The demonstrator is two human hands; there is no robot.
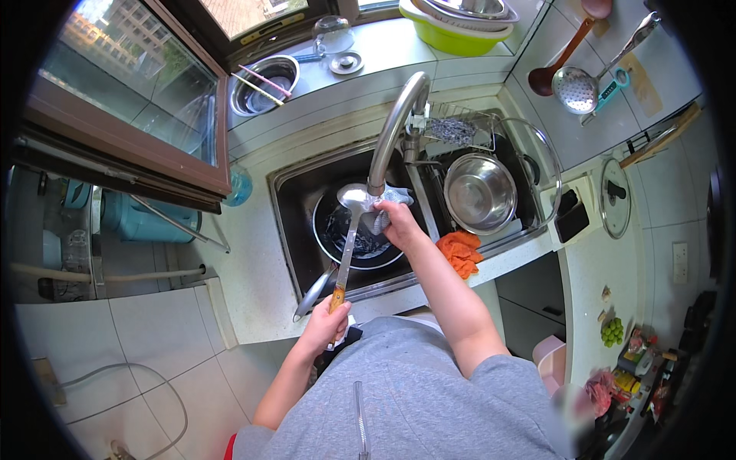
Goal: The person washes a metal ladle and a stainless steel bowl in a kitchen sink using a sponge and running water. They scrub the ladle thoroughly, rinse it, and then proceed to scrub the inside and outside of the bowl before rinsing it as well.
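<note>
My left hand grips the wooden handle of a long metal ladle. The ladle's head lies just under the outlet of the curved steel faucet. In my right hand is a grey-blue cloth, bunched close beside the ladle's head. Below both hands, a dark round pan with a pale rim sits in the left sink basin, and water shows in it. Its metal handle reaches over the sink's front edge. The cloth and my right hand hide part of the pan.
A steel bowl stands in the right basin, with an orange cloth at its front edge. A glass lid leans nearby. Behind, a wire basket holds a metal scourer. The open window sash juts in at the left.
</note>
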